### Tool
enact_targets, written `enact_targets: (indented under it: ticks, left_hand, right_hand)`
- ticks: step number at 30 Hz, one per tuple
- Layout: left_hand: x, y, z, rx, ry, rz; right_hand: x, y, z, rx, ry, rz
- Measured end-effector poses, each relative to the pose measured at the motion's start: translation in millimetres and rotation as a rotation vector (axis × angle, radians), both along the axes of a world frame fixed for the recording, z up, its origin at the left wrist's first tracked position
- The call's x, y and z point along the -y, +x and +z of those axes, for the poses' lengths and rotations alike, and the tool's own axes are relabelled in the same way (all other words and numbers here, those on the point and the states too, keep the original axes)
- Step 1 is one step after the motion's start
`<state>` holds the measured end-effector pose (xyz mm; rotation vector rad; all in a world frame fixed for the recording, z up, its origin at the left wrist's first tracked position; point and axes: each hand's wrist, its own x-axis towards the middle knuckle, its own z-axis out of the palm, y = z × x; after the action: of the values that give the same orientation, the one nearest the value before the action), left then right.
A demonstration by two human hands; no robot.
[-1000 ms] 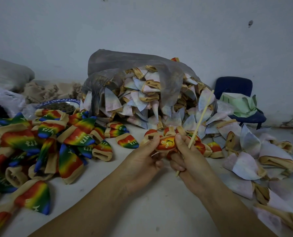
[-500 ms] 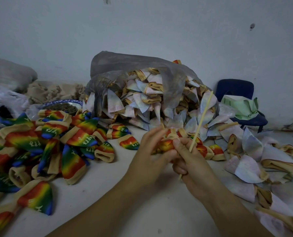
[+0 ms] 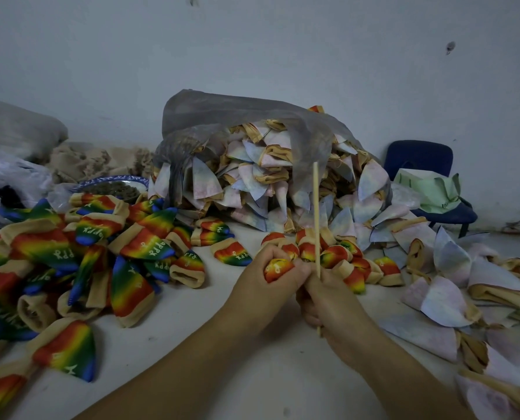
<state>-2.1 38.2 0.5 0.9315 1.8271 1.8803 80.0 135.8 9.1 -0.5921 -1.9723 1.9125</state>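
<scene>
My left hand (image 3: 263, 281) grips a small rainbow fabric piece (image 3: 276, 268) bunched in its curled fingers, red and yellow showing. My right hand (image 3: 328, 301) holds a thin wooden stick (image 3: 316, 219) that stands nearly upright, its lower end poking out below the fist. The two hands touch at the fingertips, low in the middle of the view, above a white table (image 3: 167, 353). How the stick meets the fabric is hidden by the fingers.
A heap of rainbow fabric pieces (image 3: 80, 262) covers the left of the table. Pale inside-out pieces (image 3: 452, 286) lie at right and spill from a grey plastic bag (image 3: 252, 131) behind. A patterned plate (image 3: 110, 186) and a blue chair (image 3: 419, 165) stand at the back.
The stick has swung from a rightward lean to nearly upright. My left hand has curled tighter round the rainbow piece and both hands sit closer together.
</scene>
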Motion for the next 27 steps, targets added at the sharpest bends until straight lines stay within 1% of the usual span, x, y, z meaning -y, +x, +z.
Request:
enact_targets:
  ticks: [2,3,5,7,9,11,15,18,20,21,22,25,27]
  left_hand:
    - [-1,0,-2,0.130,0.020,0.007]
    - [-2,-2,-3,0.230,0.056,0.003]
    - [-2,-7,-2,0.471,0.193,-0.025]
    - [-2,-12,-4,0.672,0.302,-0.087]
    - [0,-14,-6,0.776,0.330,-0.186]
    - [0,-15,-9,0.825,0.331,-0.253]
    - [-3,-14,-13,0.802,0.236,-0.291]
    - [-4,-14,-12,0.818,0.240,-0.310]
    - [-5,-15,-12,0.801,0.244,-0.280]
    - [-5,-15,-14,0.745,0.219,-0.245]
    - [-6,-13,-15,0.668,0.183,-0.210]
    - [-7,-3,-14,0.342,0.025,-0.142]
    - [-5,0,-12,0.138,-0.033,-0.099]
  right_hand:
    - [3,-1,-2,0.018,0.130,-0.015]
    - [3,-2,-2,-0.001,0.221,-0.024]
    - [1,-1,-2,-0.102,0.352,-0.018]
    - [1,0,-2,-0.184,0.399,0.034]
    - [1,0,-4,-0.206,0.482,0.065]
    - [0,-2,-5,-0.178,0.597,0.024]
    - [-5,-2,-3,-0.178,0.669,-0.089]
    - [-4,-2,-2,-0.195,0.759,-0.042]
    - [-2,-3,-4,-0.176,0.860,0.011]
    - [-2,-3,-4,-0.161,0.887,0.019]
    - [-4,-4,-5,-0.149,0.868,0.013]
    - [-10,-4,-6,-0.150,0.635,-0.027]
    - [-13,-2,-6,-0.146,0.613,-0.061]
